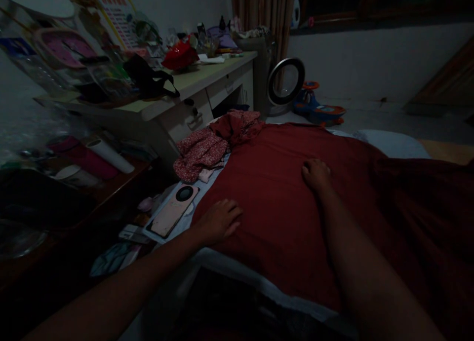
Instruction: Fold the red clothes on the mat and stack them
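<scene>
**Both palms flat on the red cloth**

We see a red cloth (281,208) spread wide over a bed (237,274), covering most of it from the near edge back toward the far end, its right side falling into shadow. Our left hand (218,221) lies palm down on the cloth's left border, fingers slightly spread and pointing right, gripping nothing. Our right hand (316,175) rests flat farther in, near the middle of the cloth, fingers close together and pressed to the fabric; we cannot tell whether the tips are pinching any of it.

Just left of the left hand, on the pale sheet, lies a phone (173,210) with its back up and a round camera ring at its far end. Beyond it, at the cloth's far left corner, sits a crumpled heap of patterned red clothes (215,143), touching the cloth's edge. A desk (207,79) crowded with small things stands behind the heap. On the floor past the bed we make out a round fan (286,82) and, beside it, a toy car (316,106). The room is dim, so finer detail is lost.
</scene>
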Motion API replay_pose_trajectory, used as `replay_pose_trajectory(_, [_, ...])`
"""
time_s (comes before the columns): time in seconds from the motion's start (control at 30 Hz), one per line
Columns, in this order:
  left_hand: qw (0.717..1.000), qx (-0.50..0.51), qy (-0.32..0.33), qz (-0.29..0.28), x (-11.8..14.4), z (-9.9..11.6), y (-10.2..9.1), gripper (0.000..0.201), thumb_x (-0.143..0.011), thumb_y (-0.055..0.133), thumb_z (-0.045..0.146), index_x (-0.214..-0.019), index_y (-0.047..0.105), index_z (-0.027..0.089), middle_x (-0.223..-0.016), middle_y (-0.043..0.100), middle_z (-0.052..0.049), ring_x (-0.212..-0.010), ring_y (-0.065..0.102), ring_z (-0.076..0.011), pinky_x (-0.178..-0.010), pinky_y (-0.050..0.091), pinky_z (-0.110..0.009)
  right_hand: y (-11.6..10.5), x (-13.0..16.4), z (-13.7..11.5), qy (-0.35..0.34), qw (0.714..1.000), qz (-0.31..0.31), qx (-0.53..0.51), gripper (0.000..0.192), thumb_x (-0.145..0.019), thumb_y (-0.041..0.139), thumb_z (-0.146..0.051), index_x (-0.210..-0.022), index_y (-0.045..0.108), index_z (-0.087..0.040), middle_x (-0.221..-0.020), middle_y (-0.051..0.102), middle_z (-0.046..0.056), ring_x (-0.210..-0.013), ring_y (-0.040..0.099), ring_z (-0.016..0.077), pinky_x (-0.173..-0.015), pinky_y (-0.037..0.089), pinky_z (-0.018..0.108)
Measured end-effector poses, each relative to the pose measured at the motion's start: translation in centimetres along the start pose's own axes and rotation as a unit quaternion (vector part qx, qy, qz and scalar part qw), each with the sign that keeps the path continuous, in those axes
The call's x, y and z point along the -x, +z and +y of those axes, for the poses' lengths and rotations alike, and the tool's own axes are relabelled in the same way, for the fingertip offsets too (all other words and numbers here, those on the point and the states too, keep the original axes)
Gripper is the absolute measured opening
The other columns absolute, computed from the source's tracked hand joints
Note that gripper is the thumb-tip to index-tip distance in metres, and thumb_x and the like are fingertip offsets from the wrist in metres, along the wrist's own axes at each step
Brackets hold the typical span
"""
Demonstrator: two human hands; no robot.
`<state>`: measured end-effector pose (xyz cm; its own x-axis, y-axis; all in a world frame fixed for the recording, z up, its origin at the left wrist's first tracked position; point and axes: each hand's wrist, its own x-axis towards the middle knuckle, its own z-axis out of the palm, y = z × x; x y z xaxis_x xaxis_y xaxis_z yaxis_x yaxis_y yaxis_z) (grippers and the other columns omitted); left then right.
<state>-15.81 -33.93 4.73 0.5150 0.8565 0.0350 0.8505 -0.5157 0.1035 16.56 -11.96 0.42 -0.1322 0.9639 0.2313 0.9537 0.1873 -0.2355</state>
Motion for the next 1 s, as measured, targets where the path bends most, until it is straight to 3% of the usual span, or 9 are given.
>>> replay_pose_trajectory(0.17, [0.998,-0.031,-0.062,-0.010,-0.3,-1.4,-0.2,0.025,-0.082,0.051,0.013,-0.105,0.058,0.020,-0.104,0.056,-0.008,-0.093,0.054,-0.0226,-0.081,0.047,-0.037,-0.8,0.0,-0.6,0.008,1.000,-0.003,0.018,0.035,-0.090,0.041,-0.030,-0.113,0.063,-0.017,-0.119,0.061,0.015,-0.108,0.053,0.0277,-0.090,0.039,0.040])
replay_pose_trajectory(0.27, [0.995,-0.026,-0.094,0.004,-2.4,-0.3,-0.8,0.020,-0.085,0.047,0.013,-0.099,0.060,0.020,-0.098,0.058,-0.008,-0.091,0.055,-0.0228,-0.081,0.047,-0.038,-2.0,0.0,-1.9,0.029,0.997,-0.059,0.028,0.034,-0.090,0.042,-0.029,-0.114,0.062,-0.016,-0.123,0.059,0.015,-0.111,0.053,0.0274,-0.095,0.036,0.044])
replay_pose_trajectory(0.37, [0.994,0.001,-0.093,0.065,-4.7,1.8,-0.4,0.022,-0.091,0.044,0.019,-0.108,0.059,0.020,-0.110,0.060,-0.009,-0.104,0.053,-0.0237,-0.091,0.044,-0.040,-3.0,2.0,-5.1,0.024,0.995,-0.094,0.022,0.031,-0.091,0.043,-0.030,-0.112,0.062,-0.018,-0.126,0.059,0.014,-0.118,0.050,0.0280,-0.104,0.027,0.054])
replay_pose_trajectory(0.43, [0.993,0.026,-0.079,0.088,-5.5,3.0,0.4,0.027,-0.094,0.045,0.028,-0.118,0.056,0.021,-0.125,0.057,-0.009,-0.116,0.050,-0.0235,-0.099,0.041,-0.040,-3.0,4.6,-8.0,-0.037,0.998,-0.060,0.001,0.034,-0.093,0.041,-0.030,-0.120,0.057,-0.019,-0.136,0.053,0.014,-0.125,0.046,0.0272,-0.106,0.024,0.055])
replay_pose_trajectory(0.53, [0.994,0.035,-0.054,0.085,-5.2,3.4,1.8,0.043,-0.092,0.049,0.039,-0.131,0.049,0.021,-0.144,0.046,-0.008,-0.131,0.039,-0.0244,-0.110,0.031,-0.041,-2.1,8.7,-11.0,-0.134,0.989,-0.067,-0.012,0.040,-0.095,0.041,-0.034,-0.131,0.051,-0.021,-0.146,0.044,0.012,-0.133,0.038,0.0259,-0.109,0.021,0.052])
replay_pose_trajectory(0.63, [0.997,0.025,-0.042,0.067,-3.7,2.7,2.4,0.053,-0.092,0.048,0.045,-0.140,0.041,0.024,-0.153,0.036,-0.006,-0.140,0.029,-0.0254,-0.115,0.023,-0.044,-1.9,10.9,-10.1,-0.124,0.989,-0.077,0.004,0.042,-0.096,0.039,-0.037,-0.134,0.049,-0.022,-0.149,0.041,0.010,-0.136,0.034,0.0252,-0.111,0.018,0.051])
replay_pose_trajectory(0.8, [0.995,0.018,-0.081,0.047,-2.6,2.4,2.2,0.052,-0.094,0.044,0.047,-0.142,0.041,0.027,-0.155,0.033,-0.005,-0.143,0.024,-0.0280,-0.115,0.021,-0.050,-4.2,11.8,-5.5,0.004,0.996,-0.069,0.050,0.043,-0.097,0.037,-0.039,-0.136,0.047,-0.023,-0.149,0.041,0.012,-0.137,0.033,0.0296,-0.108,0.022,0.056])
replay_pose_trajectory(0.9, [0.991,0.026,-0.109,0.075,-3.9,4.4,2.1,0.044,-0.096,0.038,0.039,-0.136,0.047,0.024,-0.152,0.039,-0.007,-0.142,0.028,-0.0283,-0.114,0.022,-0.052,-4.9,13.4,-7.1,0.016,0.998,-0.040,0.055,0.039,-0.096,0.039,-0.036,-0.128,0.053,-0.019,-0.145,0.045,0.015,-0.134,0.035,0.0313,-0.106,0.026,0.052])
replay_pose_trajectory(1.0, [0.990,0.043,-0.086,0.107,-5.6,6.8,2.6,0.042,-0.096,0.035,0.027,-0.136,0.047,0.020,-0.149,0.042,-0.008,-0.141,0.031,-0.0238,-0.115,0.023,-0.046,-4.4,15.6,-10.8,-0.070,0.997,-0.038,0.013,0.040,-0.097,0.035,-0.031,-0.132,0.050,-0.021,-0.148,0.042,0.012,-0.134,0.036,0.0257,-0.109,0.024,0.047])
